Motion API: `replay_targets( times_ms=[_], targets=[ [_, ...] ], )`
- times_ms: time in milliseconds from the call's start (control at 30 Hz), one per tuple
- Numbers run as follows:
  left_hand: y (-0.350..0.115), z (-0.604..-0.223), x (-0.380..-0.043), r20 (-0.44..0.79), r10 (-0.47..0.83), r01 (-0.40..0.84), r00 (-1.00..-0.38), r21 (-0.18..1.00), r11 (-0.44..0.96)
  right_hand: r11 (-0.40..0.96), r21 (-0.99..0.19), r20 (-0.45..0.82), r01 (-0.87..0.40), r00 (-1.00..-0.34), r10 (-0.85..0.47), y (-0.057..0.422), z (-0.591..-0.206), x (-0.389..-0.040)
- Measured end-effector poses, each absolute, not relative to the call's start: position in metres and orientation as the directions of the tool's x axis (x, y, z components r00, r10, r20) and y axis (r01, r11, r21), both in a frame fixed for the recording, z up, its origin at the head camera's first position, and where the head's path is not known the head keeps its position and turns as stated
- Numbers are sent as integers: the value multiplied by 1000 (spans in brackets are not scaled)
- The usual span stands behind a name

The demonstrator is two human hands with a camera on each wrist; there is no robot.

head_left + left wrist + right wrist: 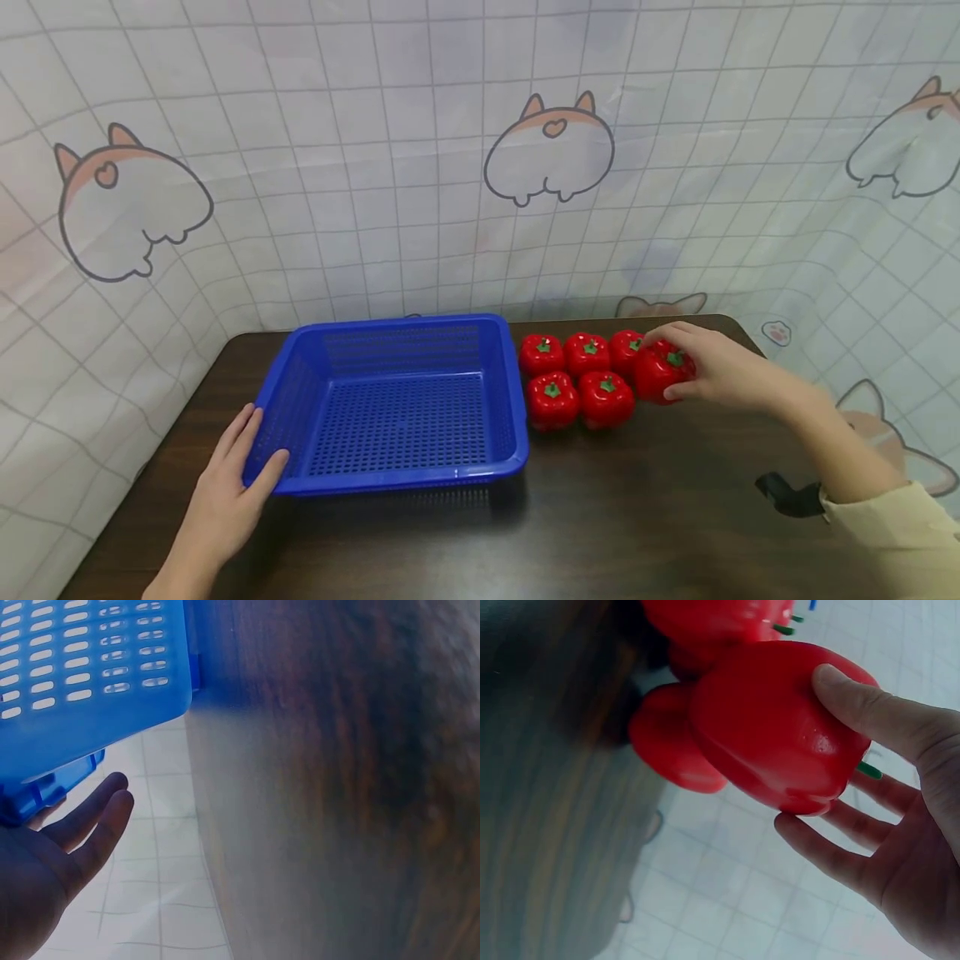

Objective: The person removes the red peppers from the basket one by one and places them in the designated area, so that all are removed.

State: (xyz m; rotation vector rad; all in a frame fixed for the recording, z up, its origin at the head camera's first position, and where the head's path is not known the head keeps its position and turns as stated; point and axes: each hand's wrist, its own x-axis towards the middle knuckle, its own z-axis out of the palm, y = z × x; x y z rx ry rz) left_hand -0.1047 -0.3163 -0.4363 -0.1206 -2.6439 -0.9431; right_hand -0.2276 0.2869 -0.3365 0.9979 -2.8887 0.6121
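Note:
A glossy red bell pepper (pixel 658 375) with a green stem is held between the thumb and fingers of my right hand (pixel 716 367). In the right wrist view, the held pepper (pixel 780 724) appears raised a little above the table. Several more red bell peppers (pixel 552 402) stand in two rows just left of it. My left hand (pixel 232 492) rests at the left rim of a blue plastic basket (pixel 390 478), thumb near the front corner. The left wrist view shows two fingers (pixel 105 825) extended below the rim, apart from the basket's side; the thumb is hidden there.
The dark wooden table (pixel 600 525) ends at a back edge against a white checked curtain (pixel 375 167) with cartoon animal drawings. A small black object (pixel 787 496) shows by the right forearm. The basket's perforated floor (pixel 405 425) holds nothing visible.

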Motion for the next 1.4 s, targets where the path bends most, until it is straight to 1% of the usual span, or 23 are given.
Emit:
replay_targets(
  times_ms=[233, 467, 700, 1067, 1400],
  targets=[
    [-316, -437, -105, 334, -39, 182, -942, 604, 776, 712, -384, 134, -587, -799, -586, 295, -356, -229],
    [-316, -436, -105, 340, -37, 186, -940, 600, 778, 703, -363, 145, -611, -782, -606, 296, -374, -232],
    [-316, -436, -106, 339, -35, 186, -940, 598, 780, 685, -333, 200, -648, -759, -620, 297, -390, -234],
    [-316, -434, -106, 320, -33, 174, -947, 598, 782, 683, -352, 182, -640, -763, -621, 299, -402, -238],
    [-316, -434, -104, 320, -34, 172, -947, 594, 786, 676, -334, 235, -657, -753, -615, 296, -407, -238]
  ],
)
